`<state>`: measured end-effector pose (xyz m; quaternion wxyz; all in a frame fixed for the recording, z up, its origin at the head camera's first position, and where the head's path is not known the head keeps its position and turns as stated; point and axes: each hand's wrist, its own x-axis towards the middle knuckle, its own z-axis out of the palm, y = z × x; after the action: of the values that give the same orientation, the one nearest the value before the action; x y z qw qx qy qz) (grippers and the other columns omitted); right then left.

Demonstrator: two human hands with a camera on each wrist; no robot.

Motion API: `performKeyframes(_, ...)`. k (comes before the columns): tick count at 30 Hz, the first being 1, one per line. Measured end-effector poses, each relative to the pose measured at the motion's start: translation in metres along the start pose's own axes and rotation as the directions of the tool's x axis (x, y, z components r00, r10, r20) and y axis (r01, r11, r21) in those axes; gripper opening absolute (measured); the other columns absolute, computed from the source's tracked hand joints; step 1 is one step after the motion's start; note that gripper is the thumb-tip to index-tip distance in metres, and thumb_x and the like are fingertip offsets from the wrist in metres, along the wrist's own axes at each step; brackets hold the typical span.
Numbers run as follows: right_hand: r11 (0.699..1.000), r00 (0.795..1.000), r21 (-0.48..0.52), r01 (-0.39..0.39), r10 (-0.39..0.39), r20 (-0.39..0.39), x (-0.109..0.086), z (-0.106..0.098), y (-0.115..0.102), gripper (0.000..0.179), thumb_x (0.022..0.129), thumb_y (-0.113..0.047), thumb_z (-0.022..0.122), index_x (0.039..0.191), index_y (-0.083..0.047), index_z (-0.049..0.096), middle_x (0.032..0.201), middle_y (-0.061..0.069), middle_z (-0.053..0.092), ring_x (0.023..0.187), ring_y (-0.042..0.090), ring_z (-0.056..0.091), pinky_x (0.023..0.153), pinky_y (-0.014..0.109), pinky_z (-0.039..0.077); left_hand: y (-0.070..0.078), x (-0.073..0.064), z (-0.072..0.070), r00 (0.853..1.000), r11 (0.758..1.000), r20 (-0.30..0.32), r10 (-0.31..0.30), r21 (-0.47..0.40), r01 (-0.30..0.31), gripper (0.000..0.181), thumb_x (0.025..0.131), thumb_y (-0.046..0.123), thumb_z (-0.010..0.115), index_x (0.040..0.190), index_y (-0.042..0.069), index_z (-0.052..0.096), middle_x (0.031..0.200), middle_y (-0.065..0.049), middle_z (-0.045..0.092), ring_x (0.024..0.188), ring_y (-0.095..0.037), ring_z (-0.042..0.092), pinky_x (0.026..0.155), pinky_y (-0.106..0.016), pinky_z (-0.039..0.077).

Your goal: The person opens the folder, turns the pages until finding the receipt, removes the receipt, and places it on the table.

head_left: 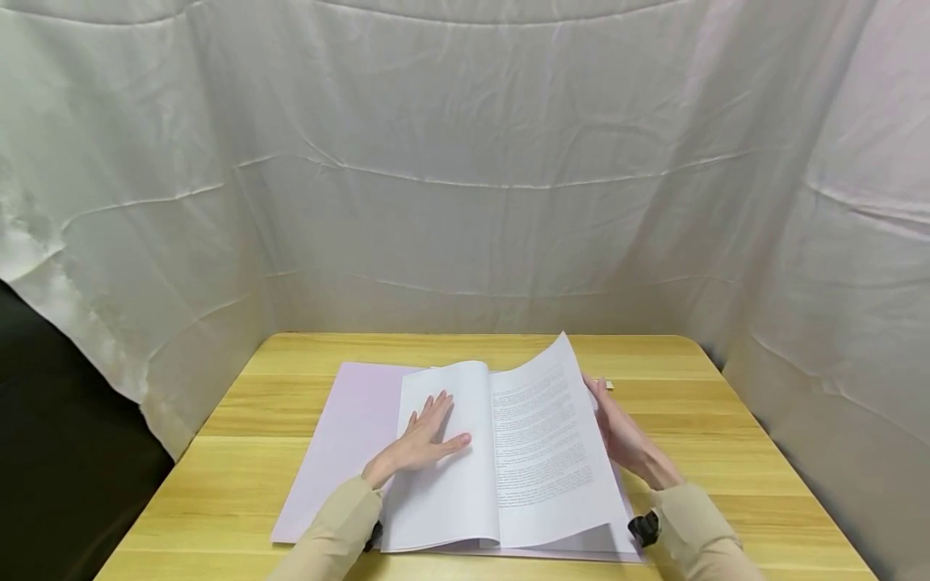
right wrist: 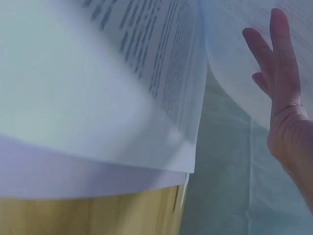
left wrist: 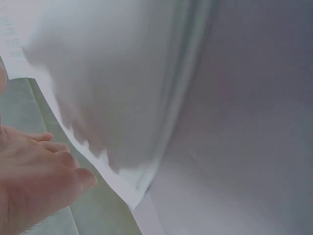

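A thick set of printed sheets (head_left: 545,452) lies spread like a book on the table. My left hand (head_left: 420,442) is over its blank left page (head_left: 446,508), fingers spread and straight; in the left wrist view, finger shadows fall on the white paper (left wrist: 112,98). At the right side, a printed page rises and curves, its far corner highest. My right hand (head_left: 623,432) is at that page's right edge, some fingers hidden behind it. The right wrist view shows this hand (right wrist: 288,88) with straight fingers against the back of the raised sheet (right wrist: 230,54).
A lilac folder or cover (head_left: 349,436) lies under the sheets and sticks out at the left and front right. A small white item (head_left: 609,386) is on the wooden table (head_left: 232,468) beyond the right hand. Pale cloth (head_left: 472,202) hangs round the back and sides.
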<state>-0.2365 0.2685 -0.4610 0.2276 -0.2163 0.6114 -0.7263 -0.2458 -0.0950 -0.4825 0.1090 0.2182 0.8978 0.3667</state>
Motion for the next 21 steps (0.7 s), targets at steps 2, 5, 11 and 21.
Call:
performKeyframes(2, 1.000, 1.000, 0.007, 0.019, -0.019, 0.007, 0.000, 0.003, -0.001, 0.066, 0.106, -0.051, -0.001, 0.158, -0.016, -0.023, 0.121, 0.002, 0.071, 0.096, 0.016, 0.074, 0.068, 0.025, 0.059, 0.002, 0.000, 0.000, 1.000, 1.000, -0.004, 0.004, -0.017, -0.004, 0.096, 0.096, 0.058, 0.056, 0.160, -0.001, 0.015, 0.169, -0.022, 0.006, 0.157, -0.044, 0.000, 0.124, -0.068, -0.001)
performKeyframes(5, 0.999, 0.999, 0.018, 0.040, -0.040, 0.020, 0.001, 0.007, -0.002, 0.066, 0.107, -0.049, 0.000, 0.158, -0.015, -0.023, 0.126, 0.002, 0.069, 0.100, 0.016, 0.073, 0.071, 0.026, 0.060, 0.006, -0.001, 0.000, 1.000, 0.999, -0.006, 0.008, -0.036, -0.009, 0.097, 0.096, 0.058, 0.056, 0.160, -0.002, 0.015, 0.169, -0.022, 0.005, 0.157, -0.044, -0.001, 0.124, -0.068, -0.002)
performKeyframes(11, 1.000, 0.999, -0.007, 0.023, -0.023, 0.027, 0.002, 0.016, -0.004, 0.064, 0.106, -0.049, -0.002, 0.159, -0.019, -0.021, 0.123, 0.003, 0.071, 0.098, 0.016, 0.074, 0.070, 0.026, 0.060, 0.013, -0.003, 0.001, 1.000, 0.998, 0.000, 0.025, -0.050, -0.025, 0.098, 0.096, 0.059, 0.056, 0.159, -0.003, 0.014, 0.169, -0.023, 0.004, 0.157, -0.045, -0.002, 0.124, -0.069, -0.003)
performKeyframes(21, 0.999, 1.000, -0.044, -0.021, 0.022, 0.014, 0.007, 0.029, -0.007, 0.064, 0.105, -0.054, -0.003, 0.161, -0.026, -0.017, 0.092, -0.007, 0.070, 0.064, 0.002, 0.060, 0.061, 0.020, 0.053, 0.021, -0.002, 0.004, 0.999, 0.997, -0.008, 0.053, -0.047, -0.054, 0.098, 0.096, 0.060, 0.055, 0.160, -0.002, 0.013, 0.170, -0.021, 0.004, 0.157, -0.043, -0.003, 0.124, -0.068, -0.003)
